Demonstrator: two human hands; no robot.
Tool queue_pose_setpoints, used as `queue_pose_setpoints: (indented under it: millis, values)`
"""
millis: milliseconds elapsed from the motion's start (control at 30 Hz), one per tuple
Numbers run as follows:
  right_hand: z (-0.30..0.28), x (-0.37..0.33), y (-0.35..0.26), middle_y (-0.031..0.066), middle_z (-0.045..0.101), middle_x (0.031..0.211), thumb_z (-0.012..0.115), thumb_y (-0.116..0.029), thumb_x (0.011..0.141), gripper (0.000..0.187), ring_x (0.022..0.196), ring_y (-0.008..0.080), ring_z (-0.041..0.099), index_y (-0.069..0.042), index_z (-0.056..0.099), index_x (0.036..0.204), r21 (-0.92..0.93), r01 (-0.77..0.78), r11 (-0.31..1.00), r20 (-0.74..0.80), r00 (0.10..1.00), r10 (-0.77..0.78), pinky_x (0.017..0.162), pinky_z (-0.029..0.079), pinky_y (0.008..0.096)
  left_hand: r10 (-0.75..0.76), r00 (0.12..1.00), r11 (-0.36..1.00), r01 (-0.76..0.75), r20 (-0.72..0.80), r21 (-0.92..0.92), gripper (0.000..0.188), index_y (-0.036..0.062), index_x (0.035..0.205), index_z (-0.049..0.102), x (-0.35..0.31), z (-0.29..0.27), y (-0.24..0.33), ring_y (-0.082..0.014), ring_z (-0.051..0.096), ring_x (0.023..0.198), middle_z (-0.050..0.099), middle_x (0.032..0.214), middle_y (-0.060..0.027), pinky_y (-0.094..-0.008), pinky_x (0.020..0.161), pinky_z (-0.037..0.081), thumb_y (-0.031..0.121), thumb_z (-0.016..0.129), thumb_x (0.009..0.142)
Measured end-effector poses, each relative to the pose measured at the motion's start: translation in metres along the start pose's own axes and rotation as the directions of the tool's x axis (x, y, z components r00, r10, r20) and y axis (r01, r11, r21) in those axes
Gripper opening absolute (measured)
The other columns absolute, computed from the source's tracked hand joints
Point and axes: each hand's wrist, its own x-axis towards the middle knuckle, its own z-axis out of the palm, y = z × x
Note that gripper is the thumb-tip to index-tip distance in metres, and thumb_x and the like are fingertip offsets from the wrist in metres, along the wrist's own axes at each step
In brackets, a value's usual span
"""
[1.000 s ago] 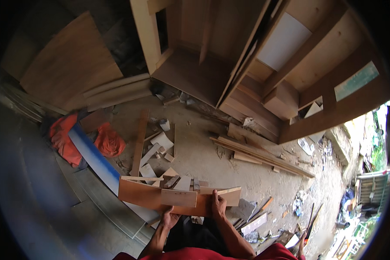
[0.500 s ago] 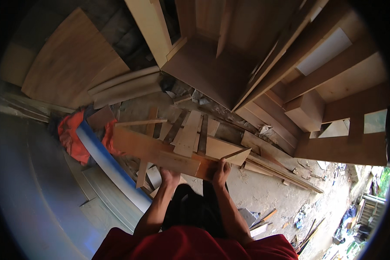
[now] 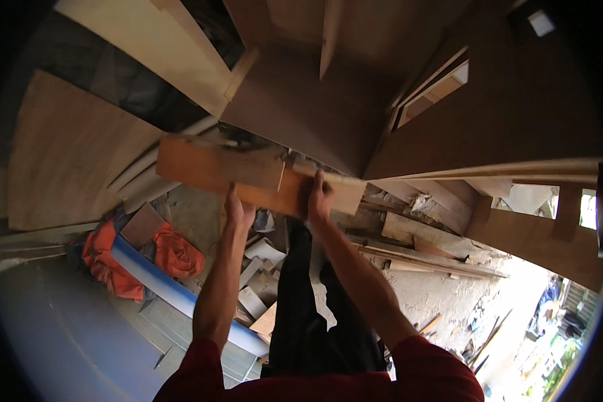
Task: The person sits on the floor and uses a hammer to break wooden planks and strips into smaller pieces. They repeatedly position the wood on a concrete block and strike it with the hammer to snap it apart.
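Note:
Out in front of my body I carry a bundle of wooden boards (image 3: 197,164), with an orange-brown face on the left and a paler end on the right. My left hand (image 3: 239,212) is closed on its near edge, left of the middle. My right hand (image 3: 320,198) grips the boards further right, thumb on top and fingers mostly hidden. Beyond the boards stands a large open wooden cabinet (image 3: 301,100). How many pieces are in the bundle I cannot tell; part of it is blurred.
A curved plywood sheet (image 3: 74,154) leans at the left. Below it lie red cloth (image 3: 179,251) and a blue-and-white strip (image 3: 154,271). Wood offcuts (image 3: 251,301) lie by my legs, long planks (image 3: 435,260) to the right. A wooden frame with openings (image 3: 536,231) stands at the right.
Both hands have lifted the boards up and away from my body, toward the cabinet. My arms are straighter, and the view has shifted. Loose strips seen around the boards earlier no longer show there.

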Motion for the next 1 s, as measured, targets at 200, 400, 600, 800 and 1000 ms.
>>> queue_pose_setpoints:
  millis: [200,400,600,800,1000]
  values:
    - [0.048,0.152,-0.031,0.0113,0.066,0.103,0.059,-0.057,0.09,0.066,0.096,0.0208,0.058,0.005,0.064,0.11,0.017,-0.055,0.998,-0.093,0.994,0.056,0.088,0.045,0.0363,-0.166,0.984,0.982,0.159,0.06,0.103,0.055,0.0098,0.141,0.038,0.115,0.067,0.01,-0.0233,0.045,0.128,0.044,0.14,-0.0077,-0.0425,0.109,0.039,0.034,0.058,0.096]
    - [0.065,0.252,-0.059,0.018,0.064,0.117,0.056,-0.058,0.088,0.07,0.11,0.0285,0.059,0.005,0.06,0.119,-0.125,-0.177,0.976,-0.295,0.946,0.134,0.092,0.045,0.0411,-0.282,0.939,0.939,0.228,0.198,0.256,0.05,0.0038,0.137,0.038,0.219,0.109,-0.004,-0.0263,0.049,0.125,0.047,0.133,-0.0128,-0.0409,0.105,0.047,0.029,0.057,0.097]
    - [0.03,0.331,-0.023,0.0157,0.059,0.125,0.055,-0.052,0.091,0.067,0.11,0.0253,0.056,0.004,0.056,0.126,-0.086,-0.141,0.986,-0.2,0.972,0.121,0.092,0.043,0.038,-0.391,0.912,0.875,0.326,0.122,0.359,0.04,0.0027,0.126,0.045,0.262,0.135,-0.042,-0.0261,0.059,0.111,0.054,0.122,-0.0125,-0.0381,0.098,0.054,0.026,0.058,0.097]
    - [0.024,0.335,-0.026,0.0189,0.058,0.127,0.052,-0.048,0.095,0.063,0.116,0.0254,0.053,0.005,0.054,0.13,0.081,0.007,0.997,-0.062,0.998,-0.002,0.097,0.04,0.0368,-0.381,0.916,0.865,0.305,0.125,0.398,0.038,0.0027,0.124,0.046,0.273,0.149,-0.051,-0.0267,0.061,0.108,0.058,0.117,-0.0129,-0.0385,0.097,0.055,0.024,0.06,0.096]
    - [0.013,0.36,-0.007,0.0257,0.056,0.129,0.043,-0.056,0.096,0.071,0.121,0.0324,0.054,0.007,0.053,0.128,-0.224,-0.034,0.974,-0.084,0.996,0.015,0.097,0.041,0.0413,-0.349,0.936,0.821,0.288,0.034,0.492,0.038,0.0011,0.122,0.048,0.266,0.163,-0.046,-0.0262,0.063,0.103,0.059,0.114,-0.0133,-0.0382,0.096,0.055,0.023,0.061,0.094]
